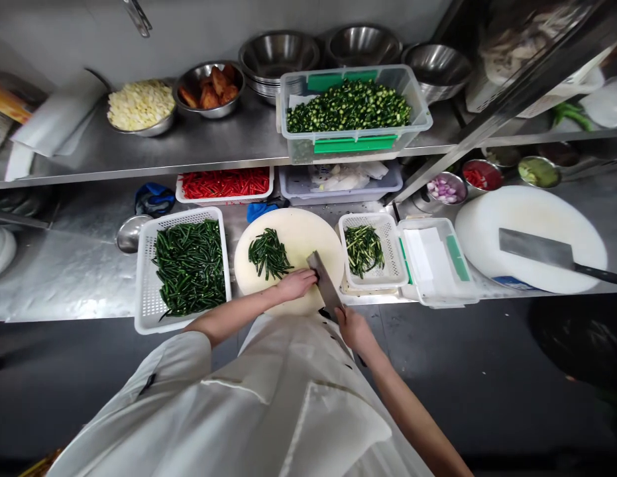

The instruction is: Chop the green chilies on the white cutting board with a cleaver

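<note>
My right hand [354, 328] is wrapped round the handle of a cleaver [327, 283], whose blade points forward over the right side of a round cutting board [313, 232]. Beside the blade, my left hand [297, 285] lies on the board with its fingers curled together; what they hold, if anything, is hidden. A pile of green peppers [269, 254] rests on the board's left part. Left of the board stands a white basket [145, 291] full of long green peppers. On its right, a smaller white basket [395, 255] holds cut green pieces.
An open clear container [432, 265] and a second board [531, 205] bearing another cleaver [537, 249] lie to the right. Above, a metal shelf [213, 149] carries steel bowls and a tub [355, 144] of chopped greens. Red peppers [226, 183] sit behind.
</note>
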Tool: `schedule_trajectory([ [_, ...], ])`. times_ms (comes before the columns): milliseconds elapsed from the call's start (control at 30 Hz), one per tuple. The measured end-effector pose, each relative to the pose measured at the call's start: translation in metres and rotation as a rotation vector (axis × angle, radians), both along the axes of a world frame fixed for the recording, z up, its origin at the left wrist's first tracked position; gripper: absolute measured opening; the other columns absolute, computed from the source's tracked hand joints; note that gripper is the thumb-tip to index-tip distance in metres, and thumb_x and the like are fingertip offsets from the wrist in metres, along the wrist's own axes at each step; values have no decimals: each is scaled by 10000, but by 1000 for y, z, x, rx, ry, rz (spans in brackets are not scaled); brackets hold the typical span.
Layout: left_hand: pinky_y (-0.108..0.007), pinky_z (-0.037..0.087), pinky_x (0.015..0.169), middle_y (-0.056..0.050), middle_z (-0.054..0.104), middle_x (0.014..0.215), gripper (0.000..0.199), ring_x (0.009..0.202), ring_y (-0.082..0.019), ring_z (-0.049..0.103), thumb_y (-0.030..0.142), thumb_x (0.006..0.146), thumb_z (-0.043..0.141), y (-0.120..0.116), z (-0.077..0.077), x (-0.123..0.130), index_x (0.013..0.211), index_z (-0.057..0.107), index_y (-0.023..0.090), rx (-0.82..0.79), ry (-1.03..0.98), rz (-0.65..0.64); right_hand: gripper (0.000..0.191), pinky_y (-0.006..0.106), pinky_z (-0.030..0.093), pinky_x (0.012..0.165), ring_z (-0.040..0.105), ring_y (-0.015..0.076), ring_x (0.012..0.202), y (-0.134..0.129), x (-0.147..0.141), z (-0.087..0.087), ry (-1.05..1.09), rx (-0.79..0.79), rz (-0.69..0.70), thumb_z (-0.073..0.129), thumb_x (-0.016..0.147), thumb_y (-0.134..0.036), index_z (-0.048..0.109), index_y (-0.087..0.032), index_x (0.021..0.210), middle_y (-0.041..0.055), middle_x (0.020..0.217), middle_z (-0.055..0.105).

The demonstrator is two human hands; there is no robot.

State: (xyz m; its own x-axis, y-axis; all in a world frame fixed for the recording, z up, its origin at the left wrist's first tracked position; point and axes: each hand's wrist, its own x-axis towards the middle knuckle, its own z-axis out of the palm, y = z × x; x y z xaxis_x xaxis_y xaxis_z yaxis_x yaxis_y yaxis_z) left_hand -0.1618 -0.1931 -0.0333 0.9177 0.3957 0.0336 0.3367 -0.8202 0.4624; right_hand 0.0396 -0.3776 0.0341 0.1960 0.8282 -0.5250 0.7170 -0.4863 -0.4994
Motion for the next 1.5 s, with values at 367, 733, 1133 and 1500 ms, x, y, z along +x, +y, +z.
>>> schedule_trajectory([
  [367, -503, 489, 981, -150, 664, 1213, 174, 1168, -329, 558, 264, 1012, 611, 17, 27, -46, 1119, 733, 199, 212, 44, 410, 446, 308, 448, 745, 749, 283, 908, -6, 9, -1, 160, 123, 24, 348, 1097, -498, 687, -228, 991, 116, 932, 789],
  [733, -354, 566, 1016, -82, 682, 1261, 291, 1176, -217, 637, 273, 1102, 481, -26, 5, -13, 1213, 746, 230, -2, -38, 190, 398, 299, 381, 657, 750, 260, 801, 0, 34, 3, -51, 11, 198, 359, 1132, -407, 688, -189, 1075, 134, 901, 784],
  [1133, -427, 591, 1106, -115, 725, 1310, 324, 1246, -223, 678, 244, 1090, 450, -45, -15, -6, 1274, 714, 203, -5, -118, 201, 367, 310, 347, 639, 742, 256, 772, -24, 68, 15, -2, -72, 266, 390, 1126, -415, 673, -227, 988, 96, 830, 763],
  [1500, -399, 538, 1080, -95, 717, 1269, 316, 1211, -232, 638, 242, 1088, 454, -31, -2, -8, 1275, 707, 220, -9, -94, 110, 390, 318, 473, 807, 751, 295, 1010, 44, 14, -5, -2, 40, 131, 369, 1120, -407, 696, -194, 1125, 158, 1059, 787],
])
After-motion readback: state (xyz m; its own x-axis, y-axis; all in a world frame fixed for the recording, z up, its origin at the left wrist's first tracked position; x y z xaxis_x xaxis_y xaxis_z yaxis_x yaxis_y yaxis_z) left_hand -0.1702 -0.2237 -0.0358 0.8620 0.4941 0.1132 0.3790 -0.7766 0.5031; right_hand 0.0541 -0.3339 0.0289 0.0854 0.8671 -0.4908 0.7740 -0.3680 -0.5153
